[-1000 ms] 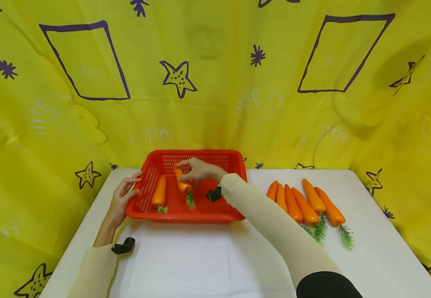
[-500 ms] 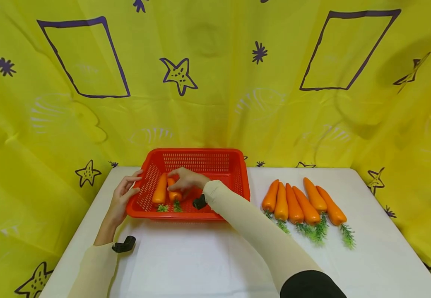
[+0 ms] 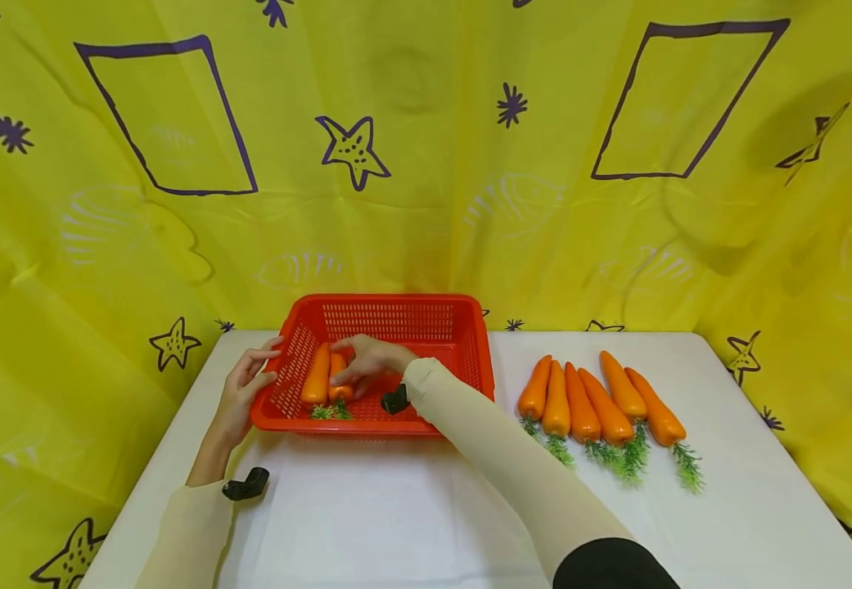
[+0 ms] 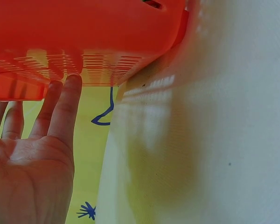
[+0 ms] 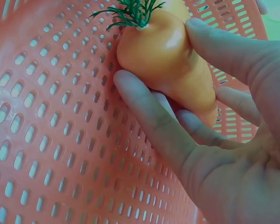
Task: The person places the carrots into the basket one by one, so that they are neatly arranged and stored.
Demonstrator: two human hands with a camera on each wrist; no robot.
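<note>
White table (image 3: 396, 507), yellow star-printed curtain (image 3: 426, 221) behind. Red perforated basket (image 3: 377, 427) on table: right hand (image 3: 372, 358) holds carrot (image 5: 161, 58) inside, between thumb and fingers; second carrot (image 3: 316, 378) beside it. Left hand (image 3: 237, 393), fingers extended, touches basket's left side. Six more carrots (image 3: 602, 406) lie right of basket.

The basket (image 3: 381, 426) is of glossy plastic, the carrots (image 3: 604, 409) look smooth and shiny, the table cover (image 3: 367, 507) seems matt cloth
</note>
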